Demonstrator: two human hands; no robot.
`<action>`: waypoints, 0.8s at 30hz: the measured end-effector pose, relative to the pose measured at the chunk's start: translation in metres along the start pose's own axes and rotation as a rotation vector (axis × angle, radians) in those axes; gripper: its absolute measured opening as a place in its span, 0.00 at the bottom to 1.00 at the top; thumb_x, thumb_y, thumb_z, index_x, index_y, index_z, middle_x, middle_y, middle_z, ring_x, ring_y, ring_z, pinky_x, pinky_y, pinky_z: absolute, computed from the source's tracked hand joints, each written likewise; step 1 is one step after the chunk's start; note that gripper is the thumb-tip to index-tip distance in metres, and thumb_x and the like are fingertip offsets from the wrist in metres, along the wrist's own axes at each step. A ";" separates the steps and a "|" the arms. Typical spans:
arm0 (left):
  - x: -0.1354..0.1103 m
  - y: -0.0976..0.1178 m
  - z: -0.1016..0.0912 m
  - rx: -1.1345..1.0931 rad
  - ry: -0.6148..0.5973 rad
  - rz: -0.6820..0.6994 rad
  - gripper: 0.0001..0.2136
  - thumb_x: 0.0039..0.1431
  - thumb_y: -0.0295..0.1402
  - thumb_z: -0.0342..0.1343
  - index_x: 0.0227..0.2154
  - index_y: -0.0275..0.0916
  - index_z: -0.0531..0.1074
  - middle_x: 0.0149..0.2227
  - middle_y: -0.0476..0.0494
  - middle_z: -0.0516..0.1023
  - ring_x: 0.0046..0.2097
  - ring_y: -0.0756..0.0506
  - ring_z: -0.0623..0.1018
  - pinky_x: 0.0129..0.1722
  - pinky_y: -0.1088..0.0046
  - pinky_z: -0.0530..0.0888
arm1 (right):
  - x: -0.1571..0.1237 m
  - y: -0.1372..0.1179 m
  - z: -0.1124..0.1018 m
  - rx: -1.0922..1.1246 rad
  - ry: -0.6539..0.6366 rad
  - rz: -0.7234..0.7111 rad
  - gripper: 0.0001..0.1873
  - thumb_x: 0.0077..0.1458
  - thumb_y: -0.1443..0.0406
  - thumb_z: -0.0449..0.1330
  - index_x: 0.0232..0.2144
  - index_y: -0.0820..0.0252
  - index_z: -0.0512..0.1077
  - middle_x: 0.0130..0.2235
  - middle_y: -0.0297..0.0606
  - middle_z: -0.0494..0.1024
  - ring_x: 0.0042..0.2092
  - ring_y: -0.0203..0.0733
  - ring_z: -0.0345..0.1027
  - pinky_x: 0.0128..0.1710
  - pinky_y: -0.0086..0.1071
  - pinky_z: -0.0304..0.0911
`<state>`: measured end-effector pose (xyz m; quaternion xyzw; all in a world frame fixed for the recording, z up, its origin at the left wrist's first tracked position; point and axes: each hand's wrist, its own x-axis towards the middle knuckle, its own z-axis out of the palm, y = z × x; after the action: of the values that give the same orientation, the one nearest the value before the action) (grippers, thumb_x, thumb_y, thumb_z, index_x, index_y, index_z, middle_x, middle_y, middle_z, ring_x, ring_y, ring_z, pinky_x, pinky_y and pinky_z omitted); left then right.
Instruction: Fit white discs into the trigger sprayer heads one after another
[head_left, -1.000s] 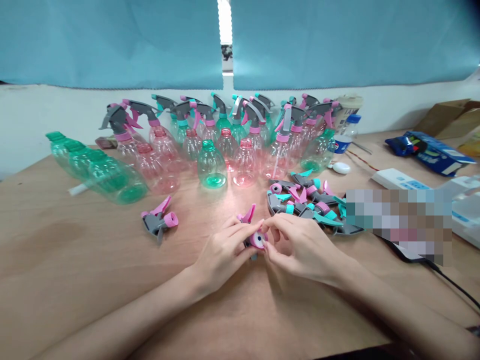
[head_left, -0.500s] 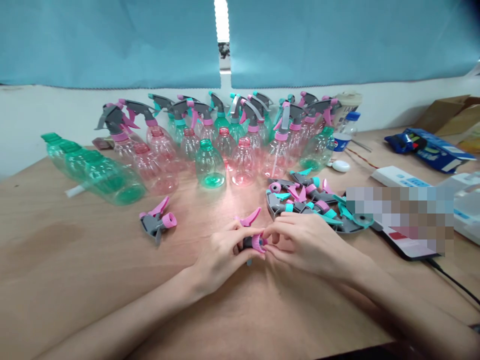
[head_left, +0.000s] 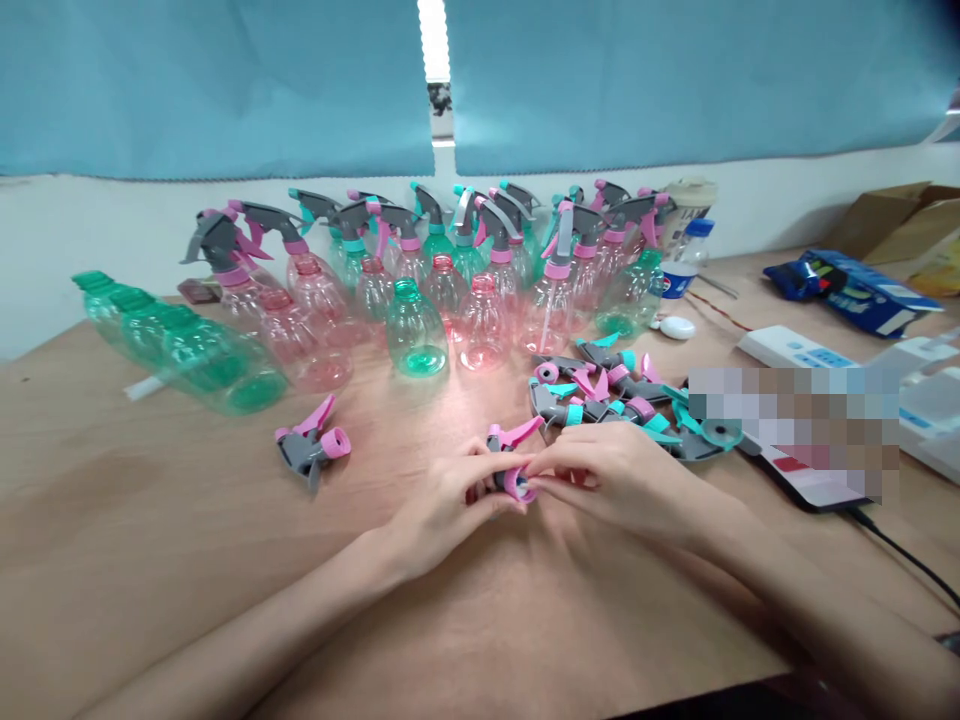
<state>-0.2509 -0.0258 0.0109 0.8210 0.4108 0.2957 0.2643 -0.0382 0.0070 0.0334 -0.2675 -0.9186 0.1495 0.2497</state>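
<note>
My left hand (head_left: 454,500) is closed around a grey and pink trigger spray head (head_left: 517,484), whose pink collar faces right. The spray head's pink trigger points up and to the right, above my fingers. At the collar's mouth, the thumb and fingertips of my right hand (head_left: 615,475) are pinched together. Something small and pale shows inside the collar there, but I cannot make out what the fingertips hold. Another spray head (head_left: 311,447), also grey and pink, lies alone on the table to the left. Just beyond my right hand is a pile of spray heads (head_left: 600,400) with pink or turquoise parts.
Behind stand rows of bottles, some with spray heads fitted, others open like a green bottle (head_left: 416,335) and a pink bottle (head_left: 484,330). Several green bottles (head_left: 217,360) stand at the left. To the right are a phone (head_left: 810,475) with a cable, a power strip (head_left: 795,355) and a blue packet (head_left: 862,290).
The held spray head has turned slightly, so its trigger and pink nozzle show more and its collar mouth faces me more. My right fingertips stay at the collar. The view has shifted slightly.
</note>
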 end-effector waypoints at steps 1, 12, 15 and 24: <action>0.000 0.000 0.000 -0.013 0.000 -0.002 0.15 0.58 0.31 0.58 0.49 0.44 0.71 0.29 0.52 0.71 0.27 0.52 0.67 0.27 0.78 0.66 | 0.000 0.000 -0.003 0.000 -0.022 0.005 0.07 0.58 0.66 0.57 0.33 0.57 0.76 0.30 0.34 0.78 0.31 0.36 0.69 0.27 0.28 0.56; 0.001 0.007 -0.002 -0.091 -0.023 -0.109 0.11 0.54 0.26 0.61 0.41 0.44 0.76 0.30 0.53 0.68 0.27 0.53 0.66 0.29 0.78 0.66 | 0.001 -0.005 0.003 -0.056 -0.018 -0.044 0.06 0.58 0.64 0.57 0.32 0.59 0.73 0.26 0.31 0.74 0.26 0.33 0.65 0.25 0.27 0.51; -0.001 0.003 -0.002 -0.104 0.005 -0.123 0.12 0.55 0.28 0.61 0.43 0.45 0.75 0.29 0.53 0.68 0.27 0.53 0.66 0.29 0.78 0.66 | 0.000 -0.003 0.010 0.014 0.052 -0.030 0.06 0.57 0.65 0.58 0.36 0.59 0.73 0.26 0.31 0.75 0.25 0.32 0.65 0.25 0.26 0.53; -0.005 -0.002 0.000 -0.091 0.112 -0.123 0.16 0.52 0.26 0.62 0.44 0.45 0.73 0.30 0.53 0.67 0.28 0.54 0.67 0.29 0.79 0.67 | -0.001 -0.018 0.030 0.349 0.153 0.283 0.04 0.56 0.68 0.57 0.33 0.60 0.72 0.22 0.29 0.73 0.22 0.31 0.63 0.24 0.24 0.56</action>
<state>-0.2544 -0.0290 0.0088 0.7637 0.4606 0.3425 0.2955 -0.0615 -0.0128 0.0151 -0.3569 -0.8105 0.3189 0.3377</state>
